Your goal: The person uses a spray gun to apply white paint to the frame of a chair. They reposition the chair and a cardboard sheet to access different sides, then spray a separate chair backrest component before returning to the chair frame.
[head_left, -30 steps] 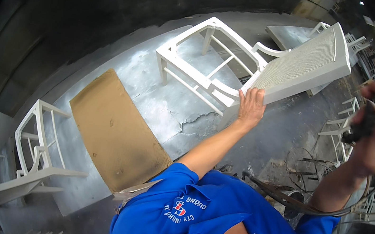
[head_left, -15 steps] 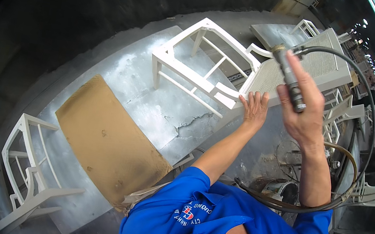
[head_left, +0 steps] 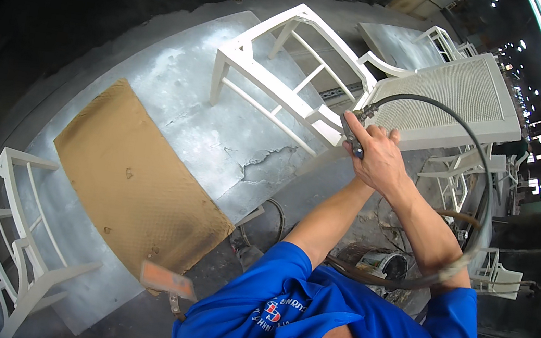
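A white chair [head_left: 281,91] lies tipped on the grey floor, its woven back panel [head_left: 460,99] pointing right. My right hand [head_left: 379,160] is closed around a slim metal spray tool [head_left: 353,133] at the lower corner of that panel. A dark hose [head_left: 475,142] arcs from the tool over the panel and down past my right arm. My left forearm [head_left: 333,212] reaches up to the same corner. My left hand is hidden under my right hand, so its grip cannot be seen.
A brown board [head_left: 137,185] lies on the paint-dusted floor [head_left: 221,127] to the left. A white chair frame [head_left: 13,230] stands at far left. More white chairs [head_left: 452,177] crowd the right. A metal can [head_left: 382,262] sits below my arms.
My right hand has come down and left with the spray tool, from above the woven panel to its lower corner, now covering my left hand. The hose swung along with it.
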A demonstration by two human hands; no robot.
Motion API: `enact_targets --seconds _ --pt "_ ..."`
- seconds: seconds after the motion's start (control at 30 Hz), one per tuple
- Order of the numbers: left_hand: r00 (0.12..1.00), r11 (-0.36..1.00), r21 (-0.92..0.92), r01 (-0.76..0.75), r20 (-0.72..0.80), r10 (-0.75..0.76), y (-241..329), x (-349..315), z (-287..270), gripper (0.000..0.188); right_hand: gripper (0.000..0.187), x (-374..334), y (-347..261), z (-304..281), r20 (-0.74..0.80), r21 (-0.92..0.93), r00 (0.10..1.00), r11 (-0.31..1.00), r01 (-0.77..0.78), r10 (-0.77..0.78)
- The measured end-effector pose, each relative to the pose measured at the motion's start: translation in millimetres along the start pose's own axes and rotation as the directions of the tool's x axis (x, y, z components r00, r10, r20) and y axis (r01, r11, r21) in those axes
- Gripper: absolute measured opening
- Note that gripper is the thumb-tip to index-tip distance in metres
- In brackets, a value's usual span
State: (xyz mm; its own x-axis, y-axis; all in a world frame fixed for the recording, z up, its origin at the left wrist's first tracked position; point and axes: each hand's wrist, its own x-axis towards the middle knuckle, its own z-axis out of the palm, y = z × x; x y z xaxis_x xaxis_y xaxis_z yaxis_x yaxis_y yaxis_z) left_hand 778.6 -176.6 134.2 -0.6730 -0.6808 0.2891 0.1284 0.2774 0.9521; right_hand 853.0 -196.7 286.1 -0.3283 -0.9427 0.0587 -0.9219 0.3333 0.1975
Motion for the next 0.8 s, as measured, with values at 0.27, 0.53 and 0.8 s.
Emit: enact_targets --seconds 0.27,0.53,0.8 --pt "0.996 0.997 -0.014 0.077 0.053 -0.076 0.3 16.1 -1.0 0.046 0.062 54.4 10.5 38.1 0.125 0.101 0.979 0.98 -0.173 0.16" --pt "0.967 0.911 0.326 -0.251 0.033 0.254 -21.9 6.8 15.5 0.058 0.053 97.6 -11.8 24.8 -0.035 0.228 0.999 0.974 0.001 0.008" --pt "0.994 0.996 -0.04 -0.082 -0.079 0.079 1.2 3.9 -3.9 0.057 0.053 103.4 -19.4 19.9 -0.065 0.274 0.997 0.961 -0.031 0.05"
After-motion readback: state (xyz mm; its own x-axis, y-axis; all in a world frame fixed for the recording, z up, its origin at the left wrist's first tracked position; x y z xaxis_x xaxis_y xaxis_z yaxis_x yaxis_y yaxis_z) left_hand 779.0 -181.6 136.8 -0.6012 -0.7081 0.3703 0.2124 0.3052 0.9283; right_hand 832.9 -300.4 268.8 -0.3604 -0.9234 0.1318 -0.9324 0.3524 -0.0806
